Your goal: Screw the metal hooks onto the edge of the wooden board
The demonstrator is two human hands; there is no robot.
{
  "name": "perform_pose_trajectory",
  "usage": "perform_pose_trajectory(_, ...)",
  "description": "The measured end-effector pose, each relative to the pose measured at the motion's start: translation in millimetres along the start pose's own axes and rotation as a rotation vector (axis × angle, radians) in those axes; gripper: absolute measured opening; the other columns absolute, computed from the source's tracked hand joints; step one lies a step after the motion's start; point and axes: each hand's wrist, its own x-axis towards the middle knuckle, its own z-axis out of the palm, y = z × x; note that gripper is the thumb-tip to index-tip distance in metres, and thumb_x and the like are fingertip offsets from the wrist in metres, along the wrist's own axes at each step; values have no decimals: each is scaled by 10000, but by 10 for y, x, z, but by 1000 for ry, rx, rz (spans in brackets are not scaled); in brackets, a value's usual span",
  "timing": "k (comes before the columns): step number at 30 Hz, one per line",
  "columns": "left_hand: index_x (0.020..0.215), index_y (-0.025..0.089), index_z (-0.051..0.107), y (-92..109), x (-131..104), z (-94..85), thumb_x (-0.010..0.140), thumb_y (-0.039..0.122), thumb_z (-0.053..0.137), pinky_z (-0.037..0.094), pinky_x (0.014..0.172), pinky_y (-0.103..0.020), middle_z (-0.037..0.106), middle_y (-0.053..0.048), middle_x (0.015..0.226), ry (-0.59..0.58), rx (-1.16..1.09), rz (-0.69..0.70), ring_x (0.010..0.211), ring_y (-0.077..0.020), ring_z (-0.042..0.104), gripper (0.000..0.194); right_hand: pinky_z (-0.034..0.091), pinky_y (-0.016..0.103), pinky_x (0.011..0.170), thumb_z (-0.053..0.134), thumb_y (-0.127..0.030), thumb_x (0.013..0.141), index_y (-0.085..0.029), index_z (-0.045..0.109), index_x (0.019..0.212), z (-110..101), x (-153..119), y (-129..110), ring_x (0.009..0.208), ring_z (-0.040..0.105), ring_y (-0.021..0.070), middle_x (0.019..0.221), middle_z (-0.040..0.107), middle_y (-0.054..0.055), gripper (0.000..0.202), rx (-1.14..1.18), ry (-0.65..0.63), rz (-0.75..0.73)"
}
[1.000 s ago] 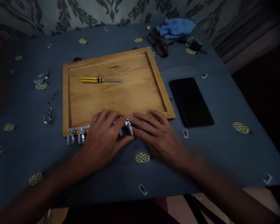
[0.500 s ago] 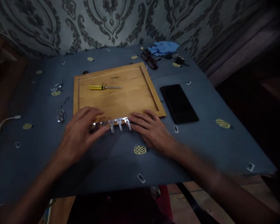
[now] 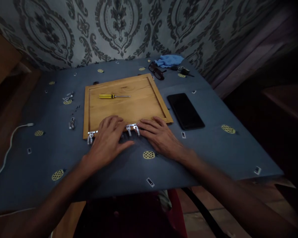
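A metal rail with several hooks (image 3: 129,128) lies along the front edge of a framed wooden board (image 3: 136,78). Over the middle of the rail rests my left hand (image 3: 106,138), fingers extended together and thumb stretched apart, hiding the hooks beneath. One hook at the rail's left end shows beside it. My right hand (image 3: 161,137) lies flat at the right end, fingertips on the board's front edge and rail; its thumb is hard to see. A screwdriver with a yellow and black handle (image 3: 106,96) lies on the board, touched by neither hand.
Loose metal hooks (image 3: 72,123) and small screws (image 3: 76,109) lie left of the board. To the right is a black phone (image 3: 185,110). Sunglasses (image 3: 157,71), keys (image 3: 183,70) and a blue cloth (image 3: 169,60) sit at the back. A white cable (image 3: 12,138) runs along the left.
My left hand has shifted right along the rail, uncovering the hook at its left end and covering the middle ones. My right hand stays at the right end. The view has tilted slightly.
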Motion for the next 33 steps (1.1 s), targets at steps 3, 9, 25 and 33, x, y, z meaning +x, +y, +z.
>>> perform_pose_trajectory(3,1221,134,642,14,76,49,835,492,791,443,1132,-537,627,-153,1290,-20,32,16,1291,-351,508,547,378,578,1162,498,-100,1000,-197,657,1329,0,9,-6,1373,567,287,1423,680,89,379,-1,-1,0)
perform_pose_trajectory(9,1188,152,663,-11,118,95,845,445,792,459,1107,-532,644,-132,1251,-33,36,24,1245,-337,523,469,370,569,1167,492,-100,1001,-227,669,1320,2,6,-1,1378,563,275,1414,687,85,387,9,2,6)
perform_pose_trajectory(25,1147,175,683,-28,128,107,904,345,728,463,1075,-517,650,-109,1212,-66,-47,6,1201,-311,532,299,377,573,1167,505,-103,1000,-240,680,1311,13,-3,5,1379,565,274,1424,682,68,382,20,0,18)
perform_pose_trajectory(33,1170,177,674,-40,134,94,899,344,734,459,1075,-508,644,-108,1241,-90,-34,5,1206,-315,525,324,378,564,1163,503,-105,1002,-206,687,1292,2,2,3,1372,569,280,1430,677,82,358,19,3,8)
